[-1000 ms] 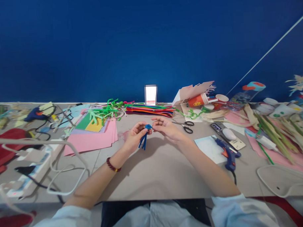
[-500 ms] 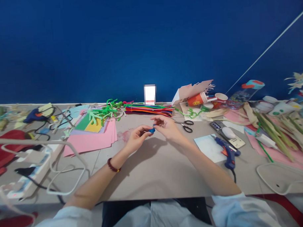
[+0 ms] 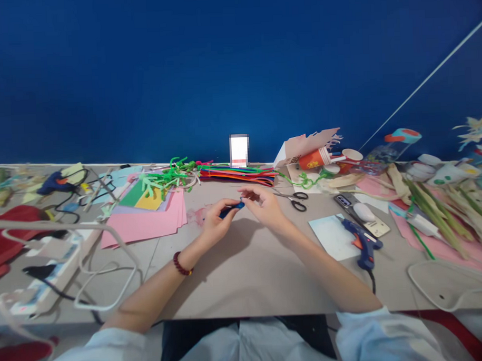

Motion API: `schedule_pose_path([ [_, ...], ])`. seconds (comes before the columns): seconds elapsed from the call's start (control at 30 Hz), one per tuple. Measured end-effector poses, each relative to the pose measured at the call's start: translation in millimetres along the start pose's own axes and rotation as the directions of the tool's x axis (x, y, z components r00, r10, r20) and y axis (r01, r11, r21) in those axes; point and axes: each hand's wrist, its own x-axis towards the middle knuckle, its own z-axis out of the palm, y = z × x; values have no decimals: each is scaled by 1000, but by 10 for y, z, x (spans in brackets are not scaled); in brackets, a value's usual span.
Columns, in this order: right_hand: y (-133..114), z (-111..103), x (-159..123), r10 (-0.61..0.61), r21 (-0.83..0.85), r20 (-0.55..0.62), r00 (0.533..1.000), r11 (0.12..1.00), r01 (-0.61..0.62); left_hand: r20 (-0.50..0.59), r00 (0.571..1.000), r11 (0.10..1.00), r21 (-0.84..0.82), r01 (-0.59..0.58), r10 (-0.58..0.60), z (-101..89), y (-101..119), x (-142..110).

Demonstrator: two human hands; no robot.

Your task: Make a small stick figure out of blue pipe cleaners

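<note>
The left hand (image 3: 216, 221) pinches a blue pipe cleaner (image 3: 231, 210) in its fingers (image 3: 228, 203), above the middle of the table (image 3: 244, 275). The stem looks light and bendy, easiest held along its length. The right hand (image 3: 265, 207) curls close by, perhaps not touching.

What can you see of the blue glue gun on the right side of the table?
The glue gun appears to lie flat on the tabletop, with its dark blue, plastic-looking body angled so the nozzle end points up and left. It has an orange trigger. Its body sits at the right edge of a pale card and seems to touch it. A black cord leaves the bottom of the handle and runs toward the table's front edge. No hand touches it.
</note>
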Motion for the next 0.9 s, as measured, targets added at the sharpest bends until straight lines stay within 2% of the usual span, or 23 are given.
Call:
schedule_pose_path([
  [0.1,-10,-20,27,133,203,24,991,970,-135,-26,979,973,119,-197,201,-15,19,-3],
  [0.23,-24,-64,61,300,337,66,952,891,-304,-31,900,877,243,-415,434,-31,-10,0],
  [0.33,-18,-106,64,381,338,128,916,851,-402,-30,862,827,303,-474,506,-45,-45,1],
  [0.47,-50,-148,48,404,299,298,865,821,-486,-73,851,816,338,-469,520,-59,-56,-1],
  [0.53,-75,-142,42,369,289,318,873,840,-460,-97,861,834,321,-448,500,-60,-40,-7],
  [0.6,-85,-118,38,330,293,289,899,863,-411,-116,901,889,257,-380,419,-55,-16,-19],
  [0.67,-78,-88,34,304,306,249,919,876,-373,-134,951,954,155,-257,278,-46,6,-28],
  [0.73,-65,-64,30,298,321,207,932,879,-353,-138,984,993,20,-113,115,-33,16,-28],
  [0.83,-47,-47,23,317,337,165,934,872,-355,-78,994,980,-189,61,-77,-16,9,-5],
  [0.9,-35,-44,21,329,344,164,930,864,-366,-26,990,950,-286,125,-139,-11,7,16],
])
